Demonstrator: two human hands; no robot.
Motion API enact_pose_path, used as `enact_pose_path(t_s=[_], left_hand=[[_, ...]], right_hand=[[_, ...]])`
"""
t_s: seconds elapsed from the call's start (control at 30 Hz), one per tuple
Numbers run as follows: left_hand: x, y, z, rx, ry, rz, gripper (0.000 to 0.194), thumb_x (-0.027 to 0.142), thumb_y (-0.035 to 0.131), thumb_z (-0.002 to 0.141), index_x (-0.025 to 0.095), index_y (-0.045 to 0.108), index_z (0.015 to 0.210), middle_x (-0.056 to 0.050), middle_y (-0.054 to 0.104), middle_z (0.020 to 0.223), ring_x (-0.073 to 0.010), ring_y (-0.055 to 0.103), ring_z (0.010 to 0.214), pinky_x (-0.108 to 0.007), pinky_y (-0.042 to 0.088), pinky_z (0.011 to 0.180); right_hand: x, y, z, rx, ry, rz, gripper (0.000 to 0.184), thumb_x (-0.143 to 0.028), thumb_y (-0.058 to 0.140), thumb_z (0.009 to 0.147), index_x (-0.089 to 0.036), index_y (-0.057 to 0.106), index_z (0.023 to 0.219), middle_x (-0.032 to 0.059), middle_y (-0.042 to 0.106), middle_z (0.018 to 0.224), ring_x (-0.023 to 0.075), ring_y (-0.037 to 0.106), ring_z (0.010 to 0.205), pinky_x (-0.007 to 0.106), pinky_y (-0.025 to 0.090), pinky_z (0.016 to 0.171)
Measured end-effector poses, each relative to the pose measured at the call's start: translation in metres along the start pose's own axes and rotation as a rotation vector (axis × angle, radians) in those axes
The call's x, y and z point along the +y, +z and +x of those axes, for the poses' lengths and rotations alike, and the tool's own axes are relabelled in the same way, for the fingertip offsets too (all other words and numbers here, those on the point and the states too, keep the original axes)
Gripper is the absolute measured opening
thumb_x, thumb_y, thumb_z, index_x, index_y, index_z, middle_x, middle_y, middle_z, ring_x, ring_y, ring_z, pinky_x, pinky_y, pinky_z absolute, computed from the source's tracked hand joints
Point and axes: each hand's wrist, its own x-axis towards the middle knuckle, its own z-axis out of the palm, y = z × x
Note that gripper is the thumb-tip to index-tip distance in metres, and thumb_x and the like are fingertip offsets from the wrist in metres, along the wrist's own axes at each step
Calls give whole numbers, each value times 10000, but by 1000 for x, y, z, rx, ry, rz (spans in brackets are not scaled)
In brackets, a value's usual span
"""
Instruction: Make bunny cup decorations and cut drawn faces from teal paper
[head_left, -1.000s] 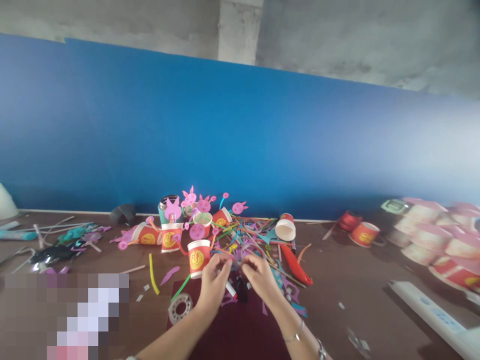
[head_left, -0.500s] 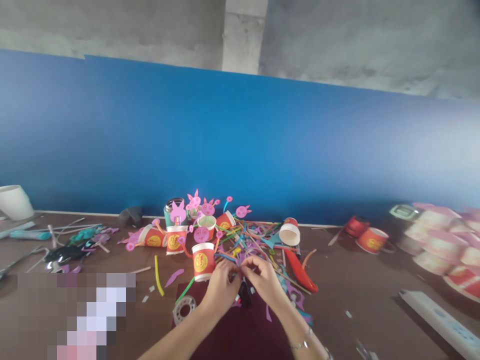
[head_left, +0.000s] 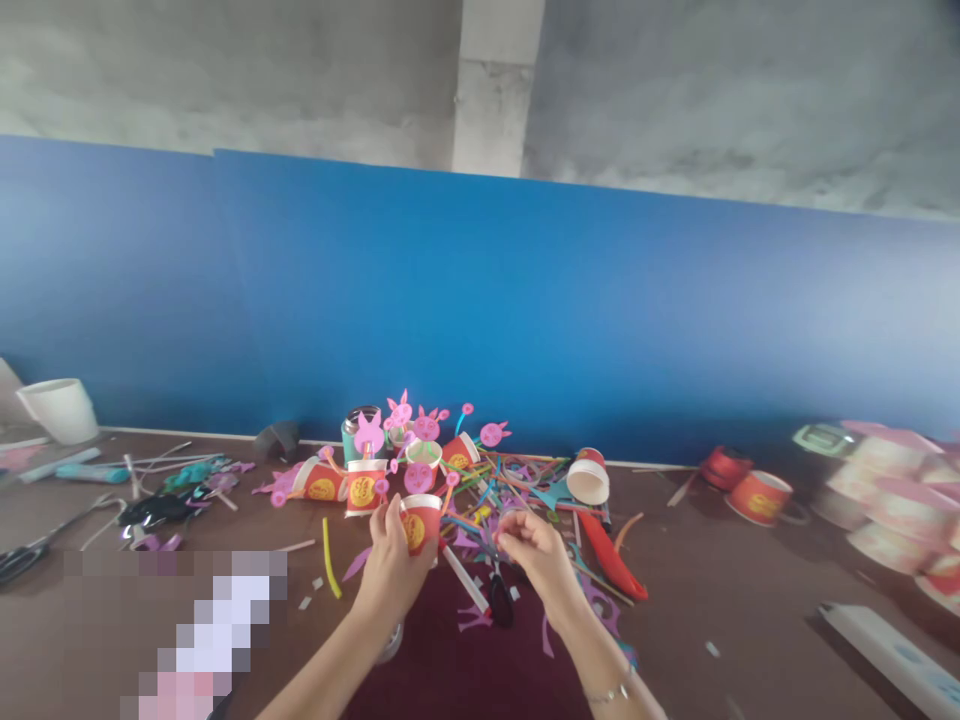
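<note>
My left hand (head_left: 394,555) is wrapped around a red and white paper cup (head_left: 421,523) with a yellow emblem. A pink paper face (head_left: 418,478) rises above that cup, with small pink discs on strips at its sides. To the right, my right hand (head_left: 534,555) has its fingertips pinched together; whatever they hold is too small to make out. Between the hands lie a white pen-like stick (head_left: 466,580) with a red end and scissors (head_left: 500,598) with black handles. A tape roll (head_left: 390,643) is mostly hidden beneath my left forearm.
Several decorated cups (head_left: 365,490) stand or lie behind my left hand. Coloured strips (head_left: 517,480) are heaped in the middle, with a red balloon-like piece (head_left: 611,557) at their right. A power strip (head_left: 892,655) and stacked cups (head_left: 892,490) are far right. A blue partition (head_left: 480,300) closes the back.
My hands were together over the pile; they have come apart. The left has moved left and taken hold of the paper cup. The white stick now shows between them.
</note>
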Motion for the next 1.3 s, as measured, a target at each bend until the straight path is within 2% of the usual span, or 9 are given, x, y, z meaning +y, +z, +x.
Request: enact_pose_path(t_s=[0.07,0.13,0.17,0.27,0.4,0.57,0.73,0.87,1.3], left_hand=[[3,4,-4,96,44,-86,729,290,571,786,114,222,1401,-257,305,1373,-376,430,1253,-519,485,873],[9,3,-11,194,143,-134,801,258,588,777,147,144,1434,-244,264,1412,-375,329,1324,-545,456,920],[13,1,-15,207,194,-144,812,234,582,784,166,116,1445,-232,264,1423,-363,298,1344,-542,445,942],[23,-3,-27,234,333,-141,766,159,539,804,170,126,1449,-221,322,1408,-338,349,1321,-525,422,985],[26,0,-35,194,467,-131,753,126,530,801,166,147,1448,-209,422,1336,-328,444,1244,-491,453,960],[24,3,-38,101,449,-84,774,127,528,788,178,131,1451,-187,487,1266,-317,496,1174,-481,467,934],[25,0,-39,87,435,-63,788,119,522,779,189,118,1452,-175,503,1255,-314,505,1155,-471,472,918],[25,0,-40,84,434,-62,789,112,519,768,181,130,1451,-176,512,1250,-309,516,1134,-465,473,908],[27,-1,-39,64,415,-55,768,121,534,747,179,198,1435,-173,538,1236,-324,531,1112,-487,467,905]], right_hand=[[-6,-1,1,5,-24,-8,171,-290,691,600,-169,612,691,16,643,611,175,597,605,271,441,577],[-17,-4,5,44,-36,11,188,-318,696,614,-169,605,685,26,655,639,180,606,627,273,444,585],[-24,-5,9,67,-39,29,204,-339,696,625,-172,599,688,33,665,657,185,613,639,274,447,583],[-43,-7,23,125,-74,109,262,-393,701,641,-181,578,733,70,705,739,210,643,693,285,463,594],[-56,1,44,88,-118,119,253,-386,706,643,-189,568,723,72,710,689,228,667,711,314,489,650],[-58,11,52,3,-125,37,178,-325,669,647,-184,578,705,47,692,626,205,650,651,303,476,640],[-62,13,48,1,-130,-118,135,-300,619,655,-175,588,695,-17,611,552,133,535,527,235,375,507],[-63,13,46,-16,-138,-142,137,-303,606,667,-172,582,697,-32,577,535,112,484,498,224,344,489],[-64,11,46,-54,-230,-250,104,-274,580,702,-172,577,723,-6,637,587,132,535,523,232,378,514]])
